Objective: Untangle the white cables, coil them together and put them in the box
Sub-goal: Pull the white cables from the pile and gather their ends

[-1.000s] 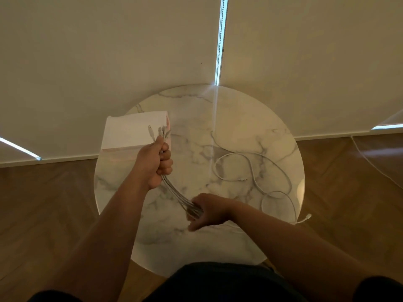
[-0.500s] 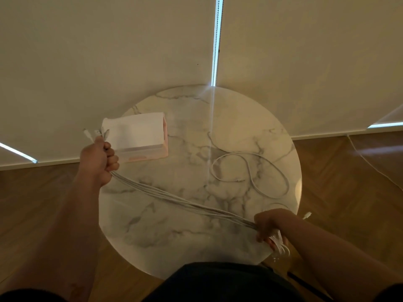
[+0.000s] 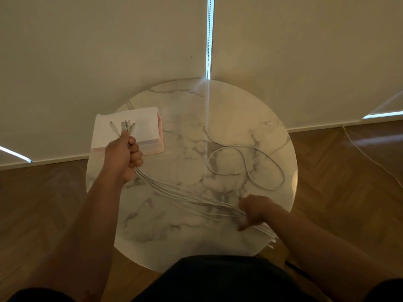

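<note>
Several thin white cables [image 3: 178, 191] run splayed, gripped by left hand [image 3: 124, 158] and right hand [image 3: 253, 211].

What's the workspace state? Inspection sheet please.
Surface: round marble table.
Job's things: white box at the table's far left; cable bundle stretched between both hands.
Clutter: nothing seen.
Hands: left hand grips the bundle just below its plug ends; right hand grips it near the table's front right edge.
Cables: one loose cable looped on the table, apart from the bundle.
Surroundings: wood floor, pale blinds.
</note>
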A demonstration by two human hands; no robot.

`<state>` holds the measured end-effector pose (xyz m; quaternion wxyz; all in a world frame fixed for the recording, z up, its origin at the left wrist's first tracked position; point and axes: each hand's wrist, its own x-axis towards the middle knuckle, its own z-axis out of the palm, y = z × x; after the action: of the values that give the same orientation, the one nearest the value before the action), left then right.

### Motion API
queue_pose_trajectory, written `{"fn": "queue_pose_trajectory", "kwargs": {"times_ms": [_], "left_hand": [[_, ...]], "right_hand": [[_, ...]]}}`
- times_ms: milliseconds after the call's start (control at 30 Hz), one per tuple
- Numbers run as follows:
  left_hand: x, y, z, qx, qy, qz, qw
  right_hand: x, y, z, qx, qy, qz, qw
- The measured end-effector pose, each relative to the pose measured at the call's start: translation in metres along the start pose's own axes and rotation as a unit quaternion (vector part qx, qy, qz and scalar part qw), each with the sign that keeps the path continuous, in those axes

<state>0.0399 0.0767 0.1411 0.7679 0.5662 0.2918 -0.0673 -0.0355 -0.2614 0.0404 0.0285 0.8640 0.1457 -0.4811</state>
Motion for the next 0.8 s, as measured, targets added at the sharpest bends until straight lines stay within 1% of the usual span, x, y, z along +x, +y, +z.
{"fn": "queue_pose_trajectory", "kwargs": {"times_ms": [67, 100, 167, 200, 233, 300, 333, 433, 467, 500, 533, 567, 633, 700, 733, 767, 800], "left_hand": [[-0.002, 0.006, 0.005, -0.011, -0.013, 0.009, 1.0], [-0.004, 0.008, 0.007, -0.014, -0.019, 0.011, 1.0], [-0.005, 0.011, 0.011, -0.018, -0.027, 0.02, 0.999], [-0.006, 0.012, 0.011, -0.021, -0.026, 0.026, 0.999], [-0.005, 0.013, 0.009, -0.029, -0.022, 0.032, 0.999], [-0.003, 0.014, 0.002, -0.051, -0.011, 0.041, 0.998], [-0.001, 0.012, -0.003, -0.06, -0.002, 0.041, 0.997], [0.003, -0.009, -0.014, -0.072, 0.016, 0.012, 0.997], [0.004, -0.02, -0.017, -0.076, 0.019, 0.0, 0.997], [0.004, -0.029, -0.019, -0.08, 0.022, -0.01, 0.996], [0.005, -0.036, -0.023, -0.086, 0.026, -0.018, 0.996], [0.007, -0.041, -0.027, -0.092, 0.029, -0.024, 0.995], [0.01, -0.044, -0.035, -0.098, 0.032, -0.035, 0.994], [0.011, -0.047, -0.039, -0.095, 0.037, -0.039, 0.994], [0.011, -0.05, -0.038, -0.095, 0.041, -0.039, 0.994], [0.011, -0.053, -0.037, -0.099, 0.044, -0.038, 0.993], [0.012, -0.055, -0.037, -0.104, 0.046, -0.036, 0.993]], "right_hand": [[0.008, -0.027, -0.013, 0.073, 0.087, -0.063, 0.991], [0.011, -0.041, -0.02, 0.13, 0.121, -0.102, 0.979], [0.013, -0.067, -0.036, 0.233, 0.15, -0.165, 0.947], [0.015, -0.074, -0.041, 0.261, 0.147, -0.183, 0.936], [0.017, -0.077, -0.042, 0.271, 0.125, -0.196, 0.934], [0.021, -0.068, -0.034, 0.283, 0.045, -0.201, 0.937], [0.021, -0.061, -0.027, 0.286, 0.013, -0.183, 0.941], [0.023, -0.034, -0.012, 0.238, -0.005, -0.096, 0.966], [0.024, -0.025, -0.008, 0.206, -0.036, -0.071, 0.975], [0.024, -0.017, -0.005, 0.173, -0.09, -0.05, 0.98], [0.024, -0.009, -0.003, 0.138, -0.143, -0.025, 0.98], [0.023, -0.001, 0.001, 0.098, -0.179, 0.0, 0.979], [0.019, 0.012, 0.006, 0.034, -0.183, 0.038, 0.982], [0.019, 0.019, 0.01, 0.023, -0.172, 0.048, 0.984], [0.019, 0.021, 0.01, 0.036, -0.188, 0.048, 0.98], [0.024, 0.024, 0.011, 0.066, -0.2, 0.045, 0.976], [0.024, 0.026, 0.01, 0.115, -0.193, 0.048, 0.973]]}}
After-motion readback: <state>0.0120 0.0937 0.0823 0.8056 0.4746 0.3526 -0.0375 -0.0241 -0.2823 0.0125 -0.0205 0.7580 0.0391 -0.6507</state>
